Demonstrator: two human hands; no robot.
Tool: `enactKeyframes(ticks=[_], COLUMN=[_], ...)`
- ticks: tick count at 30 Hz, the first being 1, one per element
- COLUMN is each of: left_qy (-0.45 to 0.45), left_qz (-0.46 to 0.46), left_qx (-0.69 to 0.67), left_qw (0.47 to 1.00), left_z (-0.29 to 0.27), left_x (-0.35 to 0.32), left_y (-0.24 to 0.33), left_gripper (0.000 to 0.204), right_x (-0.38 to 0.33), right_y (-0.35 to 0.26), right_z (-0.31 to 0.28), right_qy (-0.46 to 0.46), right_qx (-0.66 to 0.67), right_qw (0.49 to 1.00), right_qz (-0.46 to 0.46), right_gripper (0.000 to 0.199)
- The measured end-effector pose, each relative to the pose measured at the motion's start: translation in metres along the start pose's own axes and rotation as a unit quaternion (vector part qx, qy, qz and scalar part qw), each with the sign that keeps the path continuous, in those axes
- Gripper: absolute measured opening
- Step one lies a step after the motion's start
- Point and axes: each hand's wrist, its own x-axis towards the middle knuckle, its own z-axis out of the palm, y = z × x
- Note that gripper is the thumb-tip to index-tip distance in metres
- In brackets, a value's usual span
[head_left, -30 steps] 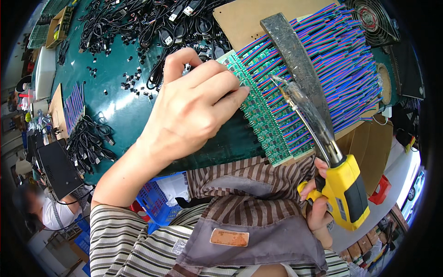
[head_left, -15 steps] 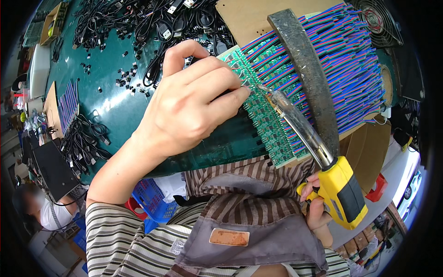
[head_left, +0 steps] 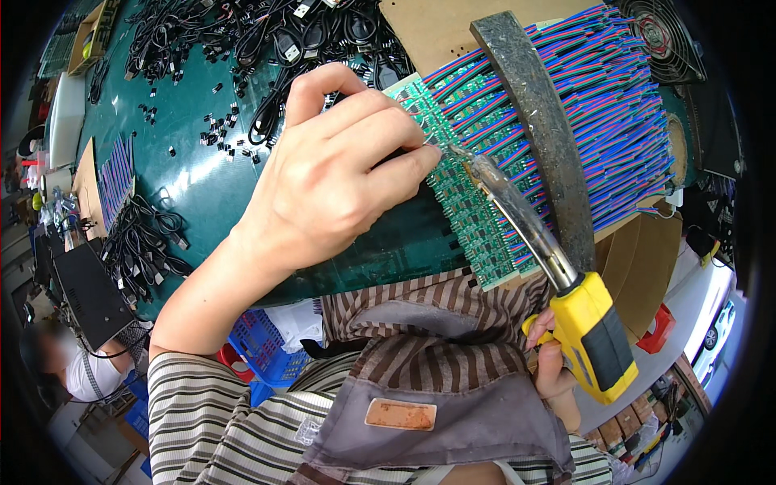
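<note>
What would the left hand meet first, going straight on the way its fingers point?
Probably the soldering gun's tip, just right of the left hand, over the green circuit boards; depth is unclear, so the boards might come first.

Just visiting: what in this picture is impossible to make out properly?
All in the head view:
- Anything pinched by the left hand: its own fingers block it.
- Much of the right hand: behind the yellow soldering iron.
- Whether the iron's tip touches the circuit boards: too small.
- Stretches of coloured wires: under the metal bar.
- Some black cables: cut off by the upper edge.
</note>
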Motion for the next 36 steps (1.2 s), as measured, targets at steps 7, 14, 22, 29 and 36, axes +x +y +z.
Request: enactKeyframes(ticks=[7,14,22,29,36], left_qy=[-0.005,0.006,-0.004,0.007,-0.001], left_qz=[-0.002,0.041,0.077,0.08,0.083], left_qx=[0.003,0.025,0.057,0.078,0.087], left_qw=[1.0,0.999,0.995,0.994,0.993], left_z=[-0.002,-0.001,-0.002,0.002,0.001], left_x=[-0.001,0.002,0.003,0.003,0.002], left_y=[0.0,-0.001,0.001,0.006,0.007], left_gripper=[0.028,0.024,0.021,0.022,0.022], right_x=[0.007,0.006,-0.003,-0.005,-0.005], right_y=[-0.014,-0.014,0.0,0.001,-0.003], right_z=[-0.001,0.003,-0.002,0.0,0.003], right_qy=[0.003,0.025,-0.03,-0.014,-0.046], right_qx=[0.097,0.082,0.061,0.042,0.139], right_qw=[0.993,0.996,0.996,0.999,0.989], right_qz=[0.062,0.016,0.061,0.015,0.004], right_gripper=[0.017,0.017,0.016,0.018,0.051])
